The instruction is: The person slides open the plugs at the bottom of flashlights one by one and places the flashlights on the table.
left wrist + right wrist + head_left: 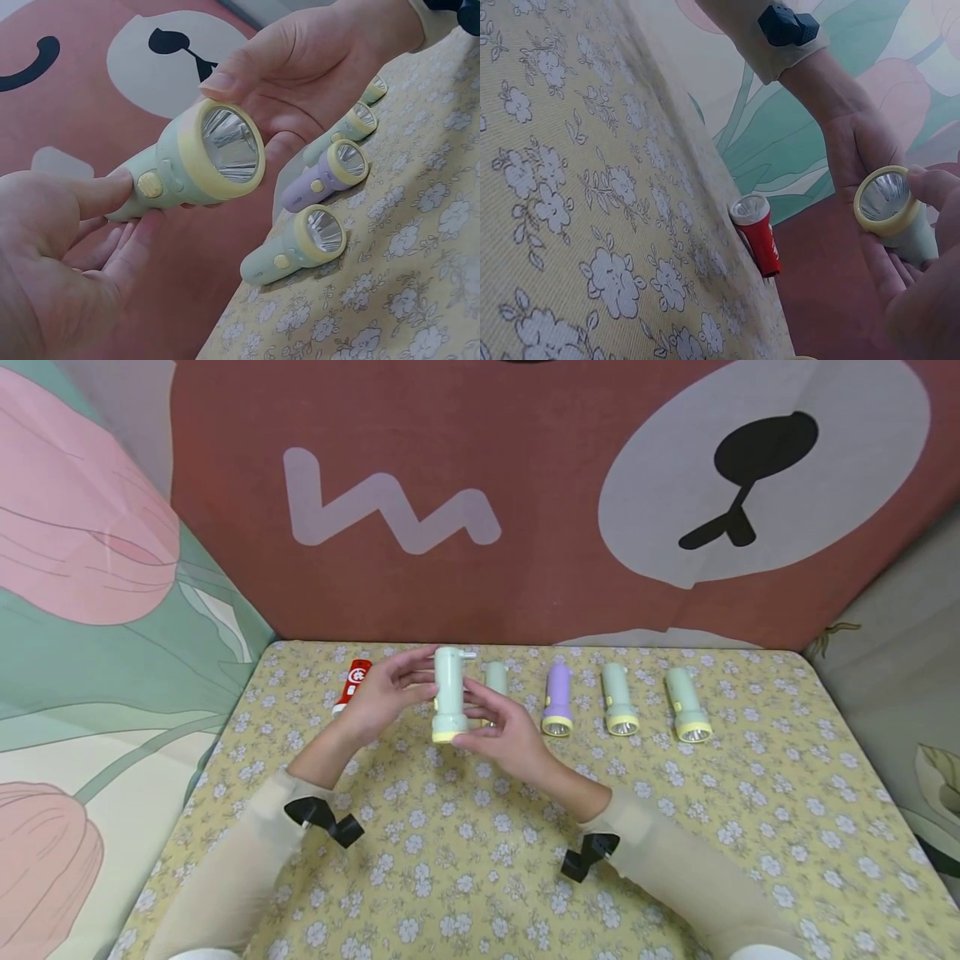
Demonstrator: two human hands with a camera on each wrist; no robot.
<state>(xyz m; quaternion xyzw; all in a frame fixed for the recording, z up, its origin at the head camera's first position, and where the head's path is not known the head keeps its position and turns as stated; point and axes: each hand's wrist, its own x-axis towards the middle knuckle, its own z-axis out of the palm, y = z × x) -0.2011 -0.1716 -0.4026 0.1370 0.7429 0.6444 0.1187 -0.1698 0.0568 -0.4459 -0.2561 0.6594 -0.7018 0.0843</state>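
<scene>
A pale green flashlight [448, 689] with a yellow rim is held upright above the table in the head view, its lens end down. My left hand [378, 697] grips its body from the left, thumb and fingers on either side. From the right, my right hand [510, 739] holds the lens end, with the thumb at the yellow rim. The left wrist view shows the reflector and a yellow switch [150, 184] on the flashlight's side. Just behind the right fingers lies another green flashlight [495, 675], partly hidden.
A red flashlight [357, 675] with a white head lies left, partly behind my left hand. To the right lie a purple flashlight [558, 687] and two green flashlights, one nearer [617, 689] and one farther [682, 693]. The floral tablecloth [480, 860] meets a fabric backdrop [525, 585].
</scene>
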